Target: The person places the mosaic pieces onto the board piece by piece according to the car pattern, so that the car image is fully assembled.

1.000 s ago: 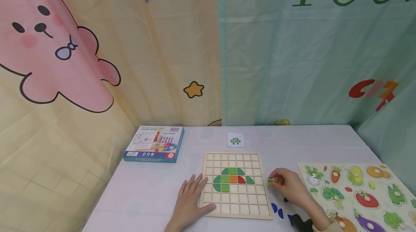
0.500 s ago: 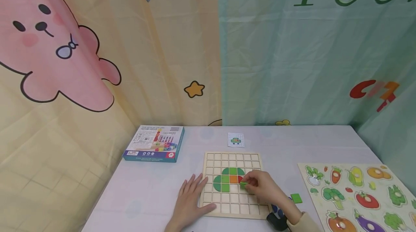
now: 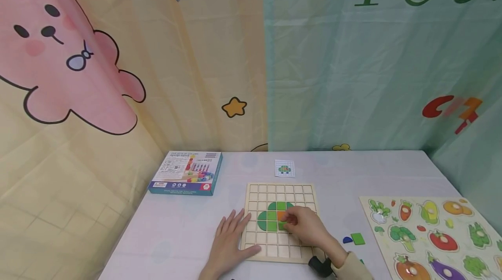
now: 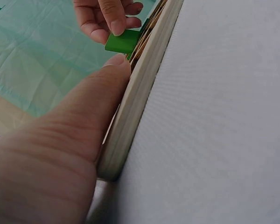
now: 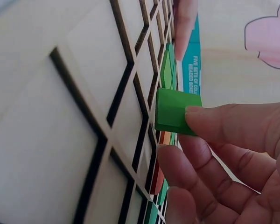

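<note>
My left hand (image 3: 229, 245) lies flat with fingers straight, thumb against the wooden grid board's (image 3: 255, 245) left edge; my right hand (image 3: 303, 227) pinches a green square tile (image 5: 172, 111) just over the board's middle cells

The grid board (image 3: 280, 221) is centred on the table (image 3: 176, 236); a box (image 3: 186, 179) is set behind-left of it, a card (image 3: 284, 169) directly behind, the vegetable puzzle (image 3: 431, 232) right.
</note>
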The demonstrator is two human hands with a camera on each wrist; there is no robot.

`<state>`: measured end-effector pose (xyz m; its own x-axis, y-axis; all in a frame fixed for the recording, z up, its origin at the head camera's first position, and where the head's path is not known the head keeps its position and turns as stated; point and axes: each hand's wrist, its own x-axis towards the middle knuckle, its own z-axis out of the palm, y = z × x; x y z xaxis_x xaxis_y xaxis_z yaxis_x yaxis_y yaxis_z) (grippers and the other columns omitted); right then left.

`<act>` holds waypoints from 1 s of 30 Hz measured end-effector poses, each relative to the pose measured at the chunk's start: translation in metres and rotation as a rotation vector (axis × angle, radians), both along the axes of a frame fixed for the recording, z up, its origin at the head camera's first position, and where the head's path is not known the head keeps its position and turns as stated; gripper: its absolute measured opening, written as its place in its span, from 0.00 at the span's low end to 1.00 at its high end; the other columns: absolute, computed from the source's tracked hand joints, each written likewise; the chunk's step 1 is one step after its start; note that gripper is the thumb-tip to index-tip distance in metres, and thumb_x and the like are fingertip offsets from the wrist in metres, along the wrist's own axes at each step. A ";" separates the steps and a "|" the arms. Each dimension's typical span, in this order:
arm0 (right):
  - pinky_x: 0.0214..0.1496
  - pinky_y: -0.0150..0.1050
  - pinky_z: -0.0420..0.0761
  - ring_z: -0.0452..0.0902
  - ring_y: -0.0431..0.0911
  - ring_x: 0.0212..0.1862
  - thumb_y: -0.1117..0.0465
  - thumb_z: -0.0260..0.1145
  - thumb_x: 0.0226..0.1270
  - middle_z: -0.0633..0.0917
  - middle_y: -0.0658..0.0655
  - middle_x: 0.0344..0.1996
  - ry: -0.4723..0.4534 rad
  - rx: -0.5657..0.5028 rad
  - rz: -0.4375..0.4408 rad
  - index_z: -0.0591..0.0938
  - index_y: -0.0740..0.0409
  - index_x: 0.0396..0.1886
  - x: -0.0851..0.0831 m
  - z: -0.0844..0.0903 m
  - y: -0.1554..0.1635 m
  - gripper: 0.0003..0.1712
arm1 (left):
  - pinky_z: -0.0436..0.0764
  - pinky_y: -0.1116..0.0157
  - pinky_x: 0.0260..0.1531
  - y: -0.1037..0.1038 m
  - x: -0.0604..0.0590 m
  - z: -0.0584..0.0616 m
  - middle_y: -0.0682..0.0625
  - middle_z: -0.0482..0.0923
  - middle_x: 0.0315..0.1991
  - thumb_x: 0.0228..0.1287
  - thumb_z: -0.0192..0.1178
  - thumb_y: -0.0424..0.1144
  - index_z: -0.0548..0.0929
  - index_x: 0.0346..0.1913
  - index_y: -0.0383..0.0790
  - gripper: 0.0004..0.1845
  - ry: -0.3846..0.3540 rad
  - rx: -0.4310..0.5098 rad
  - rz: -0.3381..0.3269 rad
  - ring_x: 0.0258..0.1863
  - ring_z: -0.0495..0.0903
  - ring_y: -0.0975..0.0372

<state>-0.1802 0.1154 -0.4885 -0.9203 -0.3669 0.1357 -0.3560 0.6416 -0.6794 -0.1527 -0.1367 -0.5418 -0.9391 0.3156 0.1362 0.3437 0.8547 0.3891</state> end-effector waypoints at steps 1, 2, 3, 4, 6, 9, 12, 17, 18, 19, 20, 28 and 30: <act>0.24 0.31 0.71 0.69 0.35 0.24 0.67 0.72 0.53 0.76 0.41 0.22 0.001 0.010 -0.006 0.83 0.52 0.27 0.000 0.000 -0.001 0.07 | 0.44 0.47 0.68 0.000 0.000 0.000 0.51 0.57 0.72 0.51 0.52 0.75 0.63 0.71 0.51 0.48 0.000 0.002 0.000 0.72 0.48 0.51; 0.24 0.31 0.71 0.69 0.35 0.24 0.67 0.72 0.53 0.76 0.40 0.22 0.001 0.017 -0.010 0.83 0.51 0.27 0.000 0.000 -0.001 0.07 | 0.45 0.47 0.68 0.000 0.000 0.000 0.51 0.57 0.72 0.51 0.52 0.75 0.63 0.71 0.50 0.48 0.000 0.003 0.000 0.72 0.48 0.51; 0.24 0.31 0.71 0.69 0.35 0.24 0.66 0.72 0.53 0.77 0.40 0.22 0.000 0.022 -0.012 0.83 0.51 0.27 0.000 -0.001 -0.002 0.07 | 0.45 0.47 0.68 0.000 0.000 0.000 0.51 0.57 0.72 0.51 0.52 0.75 0.63 0.71 0.50 0.48 0.000 0.005 0.001 0.72 0.48 0.51; 0.24 0.31 0.71 0.69 0.35 0.24 0.66 0.72 0.53 0.77 0.40 0.22 -0.002 0.025 -0.013 0.83 0.51 0.27 0.000 -0.001 -0.002 0.07 | 0.45 0.47 0.68 -0.001 0.000 0.000 0.51 0.57 0.72 0.51 0.52 0.75 0.63 0.71 0.50 0.48 0.001 0.005 0.002 0.72 0.48 0.51; 0.25 0.31 0.71 0.70 0.35 0.24 0.66 0.72 0.54 0.77 0.40 0.22 -0.006 0.029 -0.014 0.82 0.51 0.28 0.000 -0.001 -0.003 0.07 | 0.45 0.47 0.68 -0.001 0.000 0.000 0.51 0.57 0.72 0.51 0.52 0.75 0.63 0.71 0.50 0.48 0.002 0.004 0.003 0.72 0.48 0.51; 0.25 0.32 0.71 0.70 0.35 0.24 0.65 0.72 0.54 0.77 0.40 0.22 -0.009 0.038 -0.017 0.82 0.51 0.27 0.000 0.000 -0.004 0.06 | 0.45 0.47 0.68 -0.001 0.000 -0.001 0.51 0.57 0.72 0.51 0.51 0.76 0.63 0.71 0.51 0.48 0.006 0.001 0.003 0.72 0.48 0.51; 0.25 0.32 0.71 0.70 0.35 0.24 0.65 0.72 0.54 0.77 0.40 0.22 -0.003 0.055 -0.032 0.83 0.51 0.26 0.000 0.000 -0.004 0.06 | 0.45 0.47 0.68 -0.001 0.000 -0.001 0.51 0.57 0.72 0.51 0.51 0.76 0.63 0.71 0.51 0.48 0.006 0.001 0.002 0.72 0.48 0.51; 0.26 0.32 0.71 0.69 0.35 0.25 0.64 0.72 0.54 0.76 0.40 0.22 0.026 0.093 -0.074 0.84 0.50 0.25 -0.001 0.000 -0.005 0.06 | 0.45 0.47 0.68 -0.001 0.000 0.000 0.51 0.57 0.72 0.51 0.51 0.76 0.63 0.71 0.50 0.49 0.010 0.006 -0.001 0.72 0.48 0.51; 0.26 0.32 0.71 0.69 0.35 0.25 0.64 0.72 0.54 0.76 0.41 0.22 0.031 0.097 -0.080 0.84 0.50 0.24 -0.001 0.000 -0.005 0.06 | 0.45 0.48 0.68 -0.001 0.000 0.001 0.51 0.57 0.72 0.51 0.51 0.76 0.63 0.71 0.50 0.49 0.011 0.005 -0.001 0.72 0.48 0.51; 0.26 0.32 0.71 0.68 0.35 0.25 0.64 0.73 0.54 0.76 0.41 0.22 0.036 0.099 -0.086 0.84 0.50 0.24 -0.001 0.000 -0.005 0.06 | 0.45 0.48 0.68 -0.001 0.000 0.001 0.51 0.57 0.71 0.51 0.51 0.76 0.64 0.71 0.50 0.49 0.012 0.004 -0.001 0.72 0.48 0.51; 0.26 0.32 0.71 0.68 0.35 0.25 0.64 0.73 0.54 0.76 0.41 0.22 0.040 0.099 -0.088 0.84 0.50 0.24 -0.002 0.000 -0.005 0.06 | 0.45 0.48 0.68 -0.001 0.000 0.001 0.51 0.57 0.72 0.50 0.50 0.76 0.64 0.71 0.50 0.49 0.014 0.002 0.000 0.72 0.48 0.51; 0.24 0.31 0.70 0.68 0.35 0.23 0.65 0.72 0.53 0.75 0.41 0.19 0.040 0.085 -0.082 0.83 0.51 0.22 -0.004 -0.002 -0.007 0.06 | 0.44 0.48 0.68 0.000 -0.001 0.000 0.51 0.57 0.72 0.50 0.50 0.77 0.63 0.71 0.51 0.49 0.003 -0.005 0.004 0.72 0.47 0.51; 0.23 0.31 0.70 0.67 0.35 0.23 0.65 0.72 0.53 0.75 0.41 0.19 0.036 0.081 -0.077 0.83 0.51 0.22 -0.004 -0.003 -0.007 0.07 | 0.45 0.47 0.68 0.000 -0.001 0.000 0.51 0.57 0.72 0.50 0.50 0.77 0.64 0.71 0.51 0.49 0.004 -0.002 0.003 0.72 0.48 0.51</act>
